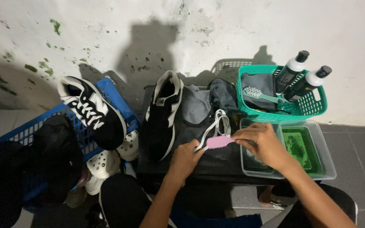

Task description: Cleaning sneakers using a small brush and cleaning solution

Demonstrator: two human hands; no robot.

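Pink brush [219, 142] gripped in right hand [263, 145]; left hand [185, 159] pinches white lace [217, 123]. Risk: lace slipping under scrubbing; tub [317, 166] near right.

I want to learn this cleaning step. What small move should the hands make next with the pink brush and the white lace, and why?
Probably stroke the pink brush along the white lace. The right hand holds the brush against the lace, while the left hand pins the lace on the dark cloth, so it seems ready for scrubbing.
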